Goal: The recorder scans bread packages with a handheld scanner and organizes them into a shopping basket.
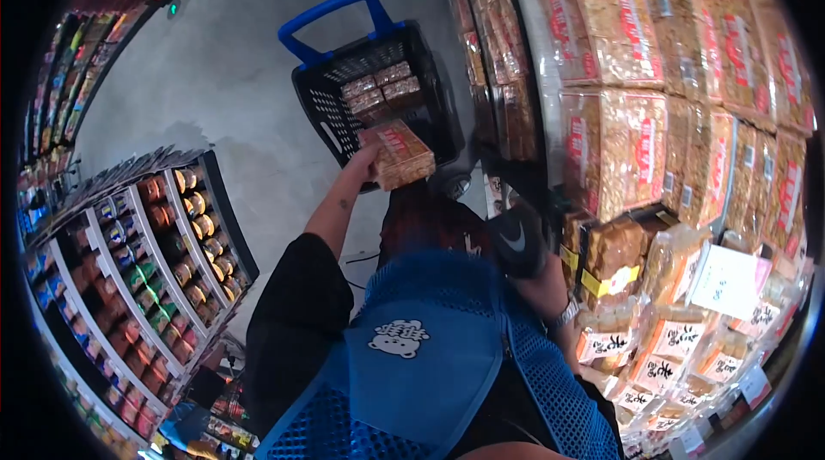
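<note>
My left hand (pixel 367 160) grips the left side of a clear-wrapped block of golden-brown snack pieces (pixel 407 163) with a red-printed label. The block is over the near end of a black plastic shopping basket (pixel 319 115) with a raised blue handle (pixel 322 16). Similar wrapped packs (pixel 380 87) lie in the basket's far part. My right hand (pixel 538 276) is low beside the right-hand shelves, next to a dark rounded item (pixel 517 237) with a pale swoosh. Its fingers are mostly hidden, so its hold cannot be told. A wristwatch (pixel 568 310) is on that wrist.
Stacked wrapped snack packs (pixel 631 41) line the right side, with more bagged packs (pixel 660 370) and a white price sign (pixel 728 281) below. At left stand shelves of packaged goods (pixel 142 286); another rack (pixel 77 73) is at upper left. Grey floor (pixel 225 60) runs between.
</note>
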### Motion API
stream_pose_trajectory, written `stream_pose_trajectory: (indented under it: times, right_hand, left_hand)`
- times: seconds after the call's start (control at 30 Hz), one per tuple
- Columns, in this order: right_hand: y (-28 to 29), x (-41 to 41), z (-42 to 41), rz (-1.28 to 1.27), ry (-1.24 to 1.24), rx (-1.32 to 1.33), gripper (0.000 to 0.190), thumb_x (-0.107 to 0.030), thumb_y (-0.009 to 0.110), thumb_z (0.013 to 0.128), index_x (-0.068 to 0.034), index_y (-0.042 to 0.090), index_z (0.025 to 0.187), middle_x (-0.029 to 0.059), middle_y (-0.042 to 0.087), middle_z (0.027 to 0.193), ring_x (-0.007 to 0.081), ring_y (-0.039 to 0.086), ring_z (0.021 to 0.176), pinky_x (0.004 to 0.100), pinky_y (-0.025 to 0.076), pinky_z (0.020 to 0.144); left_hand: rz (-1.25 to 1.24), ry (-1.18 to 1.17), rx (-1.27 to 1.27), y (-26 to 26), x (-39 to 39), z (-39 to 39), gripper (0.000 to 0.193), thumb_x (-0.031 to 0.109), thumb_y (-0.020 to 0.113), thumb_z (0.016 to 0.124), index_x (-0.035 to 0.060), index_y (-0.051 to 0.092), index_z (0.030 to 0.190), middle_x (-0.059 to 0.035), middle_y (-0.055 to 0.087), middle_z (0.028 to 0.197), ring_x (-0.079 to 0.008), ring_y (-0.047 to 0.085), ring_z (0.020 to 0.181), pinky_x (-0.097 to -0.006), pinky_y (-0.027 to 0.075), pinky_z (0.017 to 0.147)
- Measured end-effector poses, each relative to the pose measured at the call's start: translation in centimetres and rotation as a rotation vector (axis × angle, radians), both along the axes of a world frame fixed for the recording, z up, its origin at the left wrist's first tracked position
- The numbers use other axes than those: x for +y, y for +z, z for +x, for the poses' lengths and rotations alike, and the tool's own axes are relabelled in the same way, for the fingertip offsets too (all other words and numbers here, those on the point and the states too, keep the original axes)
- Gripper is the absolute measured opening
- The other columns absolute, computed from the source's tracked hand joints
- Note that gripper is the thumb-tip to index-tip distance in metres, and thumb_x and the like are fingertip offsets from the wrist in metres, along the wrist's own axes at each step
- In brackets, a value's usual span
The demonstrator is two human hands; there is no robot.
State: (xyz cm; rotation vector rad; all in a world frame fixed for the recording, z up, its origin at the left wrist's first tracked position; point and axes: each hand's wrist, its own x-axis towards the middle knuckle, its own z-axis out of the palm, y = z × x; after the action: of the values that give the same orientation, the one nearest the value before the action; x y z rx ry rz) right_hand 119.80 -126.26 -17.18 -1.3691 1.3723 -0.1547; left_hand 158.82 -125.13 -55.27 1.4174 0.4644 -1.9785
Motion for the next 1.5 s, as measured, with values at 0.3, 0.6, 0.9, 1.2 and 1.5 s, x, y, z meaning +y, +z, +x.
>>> stream_pose_trajectory:
  times: [0.3, 0.6, 0.9, 1.2, 1.5]
  right_hand:
    - [-8.8, 1.2, 0.3, 0.347, -0.284, 0.157, 0.039, -0.01, 0.08, 0.08, -0.001, 0.069, 0.115, 0.0098, 0.075, 0.105, 0.0162, 0.069, 0.098, 0.0335, 0.054, 0.086]
    - [-16.4, 1.8, 2.7, 0.674, -0.514, 0.394, 0.046, -0.004, 0.076, 0.08, -0.001, 0.059, 0.122, 0.0071, 0.068, 0.096, 0.013, 0.065, 0.078, 0.0283, 0.054, 0.068]
    - [-16.4, 5.0, 1.2, 0.573, -0.426, 0.532, 0.05, -0.014, 0.082, 0.079, 0.002, 0.061, 0.122, 0.0139, 0.072, 0.112, 0.0203, 0.07, 0.1, 0.0344, 0.054, 0.091]
    - [-7.9, 3.1, 2.5, 0.222, -0.522, 0.042, 0.042, -0.02, 0.08, 0.083, -0.002, 0.065, 0.118, 0.0116, 0.075, 0.099, 0.0175, 0.07, 0.087, 0.0361, 0.056, 0.082]
    - [-2.8, 8.8, 0.7, -0.289, -0.666, -0.13, 0.046, -0.018, 0.08, 0.082, -0.004, 0.064, 0.123, 0.0133, 0.074, 0.104, 0.0207, 0.072, 0.092, 0.0356, 0.055, 0.087]
  left_hand:
    - [0.195, -0.051, -0.179, -24.3, -4.6, -0.7, 0.031, 0.041, 0.061, 0.095, 0.0128, 0.064, 0.107, -0.007, 0.07, 0.097, -0.0265, 0.07, 0.083, -0.0509, 0.059, 0.07]
    - [0.197, 0.128, -0.022, -37.2, -8.1, -0.7, 0.038, 0.039, 0.054, 0.101, 0.0099, 0.063, 0.122, -0.0107, 0.069, 0.116, -0.0298, 0.069, 0.1, -0.0509, 0.056, 0.088]
    - [0.107, 0.686, -0.035, -34.5, -8.4, -7.0, 0.054, 0.039, 0.039, 0.104, 0.0006, 0.035, 0.142, -0.0201, 0.046, 0.141, -0.0462, 0.054, 0.121, -0.0554, 0.046, 0.106]
    - [-0.288, -0.156, -0.431, -10.2, -5.8, -7.2, 0.013, 0.012, 0.057, 0.099, 0.0034, 0.063, 0.107, -0.0078, 0.068, 0.083, -0.015, 0.066, 0.071, -0.028, 0.056, 0.063]
    - [-1.706, -0.375, -1.217, 36.2, -30.1, -19.1, 0.029, 0.008, 0.067, 0.091, -0.0015, 0.062, 0.118, -0.016, 0.067, 0.104, -0.0282, 0.066, 0.096, -0.0374, 0.051, 0.088]
